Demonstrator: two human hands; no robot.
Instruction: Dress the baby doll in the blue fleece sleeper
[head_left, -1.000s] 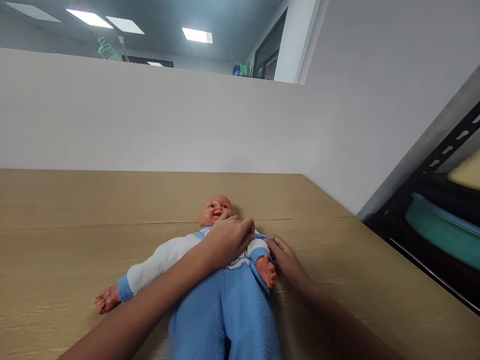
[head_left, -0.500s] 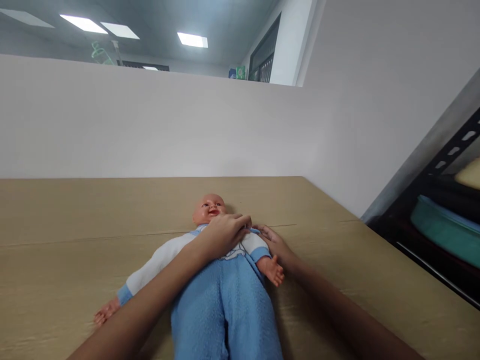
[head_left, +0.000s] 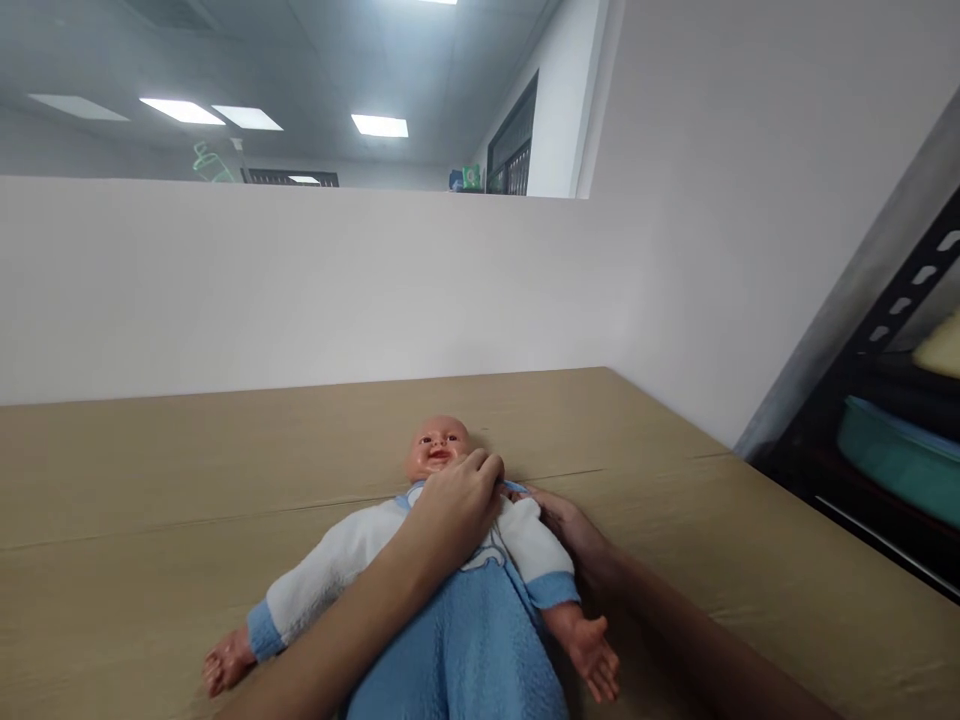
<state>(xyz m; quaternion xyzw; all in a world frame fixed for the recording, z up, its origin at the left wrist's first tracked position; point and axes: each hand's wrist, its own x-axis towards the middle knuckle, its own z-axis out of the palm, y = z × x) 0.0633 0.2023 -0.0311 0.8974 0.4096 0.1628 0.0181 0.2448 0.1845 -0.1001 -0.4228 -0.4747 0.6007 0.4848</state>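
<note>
A baby doll (head_left: 439, 452) lies on its back on a tan wooden table (head_left: 150, 470), dressed in a white top and blue fleece trousers (head_left: 469, 650). My left hand (head_left: 456, 505) rests on the doll's chest, fingers curled and pinching the blue collar under the chin. My right hand (head_left: 570, 535) lies beside the doll's shoulder, partly hidden behind its white sleeve, fingers reaching the collar edge. The doll's arms are spread out to each side.
A white partition wall (head_left: 300, 280) runs along the table's far edge and right side. A dark metal shelf (head_left: 892, 400) at the right holds a teal bowl (head_left: 900, 455) and a yellow item.
The doll's arm on the right side has dropped from across its body and now lies stretched out. My right hand slid up toward the collar. The view tilted upward slightly.
</note>
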